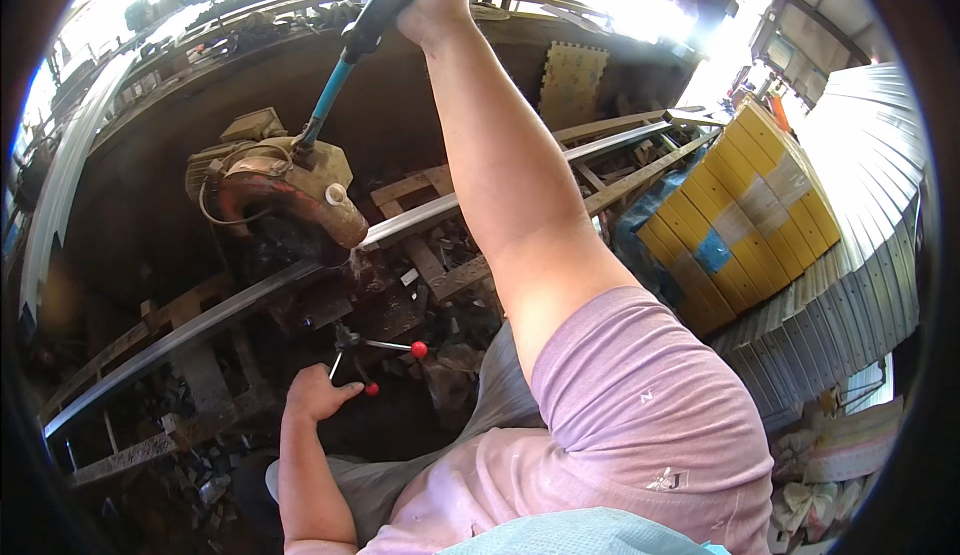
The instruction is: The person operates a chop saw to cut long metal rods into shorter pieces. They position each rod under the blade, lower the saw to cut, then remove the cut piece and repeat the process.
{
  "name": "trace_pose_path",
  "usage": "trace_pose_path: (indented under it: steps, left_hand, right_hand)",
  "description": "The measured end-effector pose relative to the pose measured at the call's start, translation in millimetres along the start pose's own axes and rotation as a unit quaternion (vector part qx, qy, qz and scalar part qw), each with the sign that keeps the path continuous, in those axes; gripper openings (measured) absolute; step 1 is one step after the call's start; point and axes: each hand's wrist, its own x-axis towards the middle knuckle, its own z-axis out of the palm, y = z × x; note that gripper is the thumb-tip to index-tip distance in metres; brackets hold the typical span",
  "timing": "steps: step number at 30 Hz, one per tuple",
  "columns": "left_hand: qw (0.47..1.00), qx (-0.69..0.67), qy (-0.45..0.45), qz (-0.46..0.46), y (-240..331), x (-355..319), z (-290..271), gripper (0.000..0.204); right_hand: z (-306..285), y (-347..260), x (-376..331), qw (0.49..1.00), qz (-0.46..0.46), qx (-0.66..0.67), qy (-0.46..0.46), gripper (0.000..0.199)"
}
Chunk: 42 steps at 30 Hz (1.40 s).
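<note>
At the far end of the person's raised arm, toward the top of the view, the right hand [437, 5] is wrapped around a black handle [390, 0]. From that handle a blue rod [328, 100] slopes nearer and to the left, down to a dusty cutting machine [240, 170] with a rounded, reddish guard. The machine's head therefore lies nearer than the right hand and to its left, and farther off than the left hand [318, 393].

The two hands are well apart. The left one is low on the near side, by a clamp lever with silver spokes; its thumb reaches toward the nearer red knob [372, 389], while another red knob [418, 350] stands to the right. Whether its fingers close around a spoke cannot be told.

Between the hands, a silver metal bar [200, 322] runs from the near left up to the machine, and a silver length continues on its far right side; the guard and shadow hide whether they are one piece. Wooden rails [120, 458] lie near the bar on the left. Farther right stands a stack of yellow panels [760, 195], beside corrugated metal sheets [840, 295].
</note>
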Motion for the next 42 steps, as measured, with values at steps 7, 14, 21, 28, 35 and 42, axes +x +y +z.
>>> trace_pose_path:
  steps: [7,14,21,28,35,42]
  left_hand:
    - [1.0,0.0,0.01,0.012,0.4,-1.8,2.5,0.062]
    - [1.0,-0.006,-0.006,0.015,-10.0,3.0,0.6,0.068]
    - [1.0,0.016,0.005,0.011,4.9,-9.9,-13.8,0.068]
    - [1.0,0.023,-0.008,0.016,-1.5,-6.3,-12.9,0.069]
    - [1.0,0.014,-0.015,0.011,-0.9,-8.6,-15.5,0.07]
    - [1.0,0.025,-0.014,0.013,-9.7,-3.4,-9.3,0.075]
  right_hand:
    - [-12.6,-3.9,-7.1,1.0,-0.001,0.012,0.022,0.021]
    - [-20.0,-8.4,-14.5,0.999,0.008,0.028,0.031,0.022]
    - [-21.4,-16.4,-29.3,1.0,-0.012,-0.008,0.006,0.028]
    - [-34.5,-20.8,-34.3,0.999,0.001,-0.039,-0.037,0.043]
    - [-38.1,-27.3,-44.2,0.999,0.009,-0.039,-0.026,0.044]
    - [-31.6,-24.2,-46.8,1.0,0.008,-0.021,-0.022,0.044]
